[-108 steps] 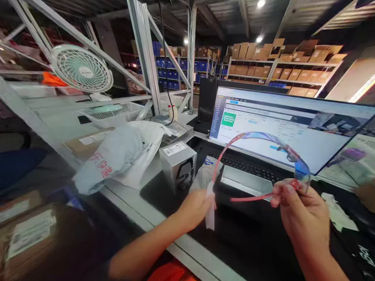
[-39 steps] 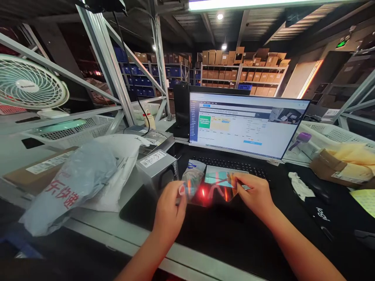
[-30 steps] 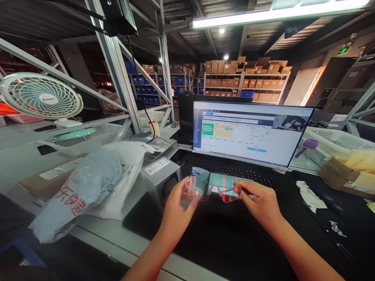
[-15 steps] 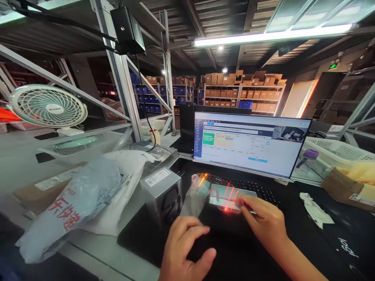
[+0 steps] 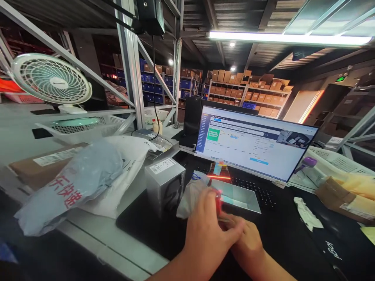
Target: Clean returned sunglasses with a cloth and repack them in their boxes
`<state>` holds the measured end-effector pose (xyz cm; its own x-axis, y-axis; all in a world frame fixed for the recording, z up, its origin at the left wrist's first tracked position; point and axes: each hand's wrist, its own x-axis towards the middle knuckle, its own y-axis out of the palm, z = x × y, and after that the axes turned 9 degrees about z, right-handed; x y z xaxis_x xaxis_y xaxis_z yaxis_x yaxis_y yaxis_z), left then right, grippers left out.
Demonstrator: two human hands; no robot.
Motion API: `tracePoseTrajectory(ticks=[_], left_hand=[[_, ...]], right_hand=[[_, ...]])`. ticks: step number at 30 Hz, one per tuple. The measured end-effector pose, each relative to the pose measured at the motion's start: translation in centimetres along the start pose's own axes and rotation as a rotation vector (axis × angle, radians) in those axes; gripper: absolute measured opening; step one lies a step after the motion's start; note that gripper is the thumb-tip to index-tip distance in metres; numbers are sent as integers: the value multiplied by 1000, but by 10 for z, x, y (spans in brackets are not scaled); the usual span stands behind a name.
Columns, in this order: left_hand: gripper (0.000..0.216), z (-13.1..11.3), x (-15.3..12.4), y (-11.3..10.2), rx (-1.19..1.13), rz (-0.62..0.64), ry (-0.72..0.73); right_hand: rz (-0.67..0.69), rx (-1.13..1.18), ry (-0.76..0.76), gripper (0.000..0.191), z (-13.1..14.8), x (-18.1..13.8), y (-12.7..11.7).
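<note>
My left hand (image 5: 205, 230) and my right hand (image 5: 249, 240) meet over the black desk mat. Their fingers close around a small item with a red part (image 5: 218, 203), mostly hidden by the hands; I cannot make out what it is. Just beyond them a flat silvery panel (image 5: 243, 197) lies in front of the keyboard (image 5: 263, 193). A crumpled translucent bag (image 5: 186, 201) sits by my left fingers. To its left stands a grey box (image 5: 164, 183) with a white label on top. Red and yellow light streaks cross a dark glossy object (image 5: 219, 171) below the monitor.
A lit monitor (image 5: 249, 144) stands behind the keyboard. At left lie a grey plastic parcel (image 5: 76, 179), a white mailer (image 5: 131, 168) and a brown carton (image 5: 23, 168); a fan (image 5: 54, 80) is behind. At right are crumpled white paper (image 5: 307, 214) and an open carton (image 5: 331, 195).
My left hand has moved up and right to meet my right hand, its spread fingers now closed. My right hand has drawn nearer, off the silvery panel. The view has shifted slightly.
</note>
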<state>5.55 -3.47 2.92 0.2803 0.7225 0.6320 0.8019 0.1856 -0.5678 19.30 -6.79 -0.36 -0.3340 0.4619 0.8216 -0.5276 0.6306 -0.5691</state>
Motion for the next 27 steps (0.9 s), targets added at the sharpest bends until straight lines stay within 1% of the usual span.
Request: tracePoseTrajectory(ticks=[3,4,6,9,11,15,18,22,25,27], left_hand=[[38,-1,3,3,64,-65,85],[34,0,4,4,76,-72,118],[30,2,5,6,84,-54,196],[27,1,6,10,88,24,330],[26,-3,8,13,82,77,409],[22,-18,16,24,55,112,552],[22,-31,22,34,41,130,659],[23,-50,27,49,-59,191,747],[24,-64,27,58,-154,269,736],[25,-72,27,63,-201,324,710]], right_hand=[[19,47,13,37,2,5,2],[46,51,19,34,0,6,0],[150,43,56,24,-5,4,-8],[315,-6,165,20,-18,-7,-38],[357,-58,271,18,-27,-22,-67],[323,-190,534,15,-37,-66,-127],[270,-328,667,14,-36,-105,-159],[219,-469,794,16,-29,-145,-184],[183,-526,877,16,-24,-163,-200],[146,-562,906,17,-21,-172,-211]])
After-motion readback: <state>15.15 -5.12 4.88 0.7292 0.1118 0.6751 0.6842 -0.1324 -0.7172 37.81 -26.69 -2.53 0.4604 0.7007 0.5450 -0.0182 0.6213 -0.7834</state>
